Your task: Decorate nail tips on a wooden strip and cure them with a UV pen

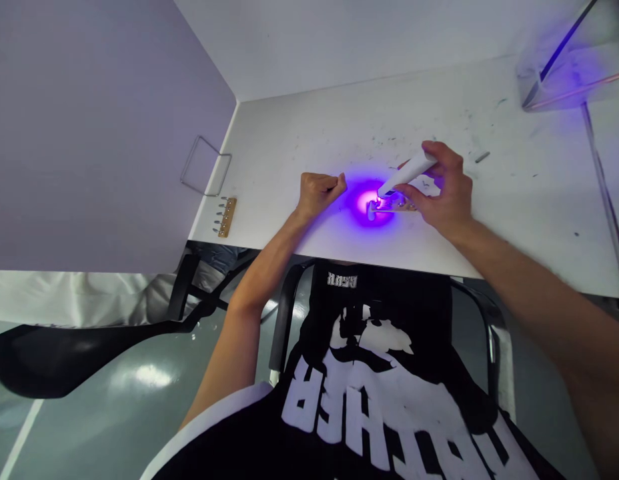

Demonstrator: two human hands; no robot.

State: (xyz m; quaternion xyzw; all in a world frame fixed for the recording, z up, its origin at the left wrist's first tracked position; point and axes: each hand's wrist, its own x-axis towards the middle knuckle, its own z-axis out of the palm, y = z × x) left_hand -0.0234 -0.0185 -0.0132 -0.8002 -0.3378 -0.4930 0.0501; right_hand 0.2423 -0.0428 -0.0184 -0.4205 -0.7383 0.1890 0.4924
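My right hand [442, 190] grips a white pen-shaped light [407, 173], tip angled down to the left. It casts a bright violet glow [369, 202] on the white table [309, 133]. In the glow lies a small flat wooden strip [402, 207] with a small white part [372, 210] at its left end, under my right fingers. My left hand [319, 191] rests on the table just left of the glow, curled into a fist, with nothing visible in it.
A second wooden strip with metal pins [226, 217] lies at the table's front left corner, next to a wire bracket [205, 167] on the grey partition. A clear stand [569, 73] sits at back right. Black chairs stand below the table edge.
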